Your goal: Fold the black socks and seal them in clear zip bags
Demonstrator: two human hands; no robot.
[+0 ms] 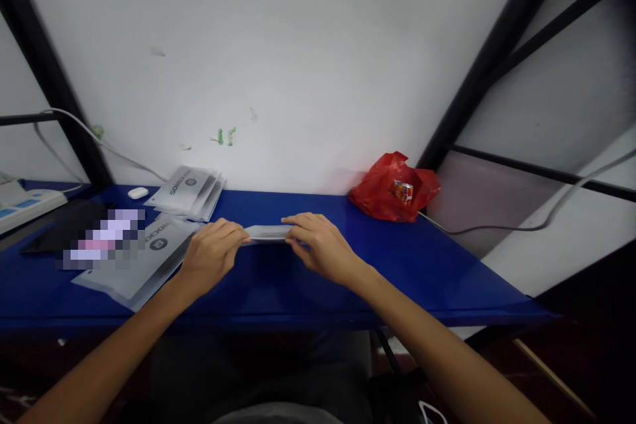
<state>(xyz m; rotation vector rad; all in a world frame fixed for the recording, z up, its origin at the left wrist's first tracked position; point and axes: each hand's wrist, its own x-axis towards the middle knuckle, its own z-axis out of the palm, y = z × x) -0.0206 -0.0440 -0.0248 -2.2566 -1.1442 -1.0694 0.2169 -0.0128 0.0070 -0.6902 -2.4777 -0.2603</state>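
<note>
Both hands hold one flat grey plastic pouch (268,232) just above the blue table (407,265). My left hand (211,252) is closed on the pouch's left end. My right hand (320,245) pinches its right end with curled fingers. The pouch lies edge-on to the camera, so its face is hidden. A pile of similar grey pouches (144,258) with dark printed logos lies on the table just left of my left hand.
A second stack of grey pouches (191,192) rests against the white wall at the back. A small white earbud case (138,193), a dark flat device (64,228) and a power strip (27,202) lie at the left. A red plastic bag (392,189) sits at the back right.
</note>
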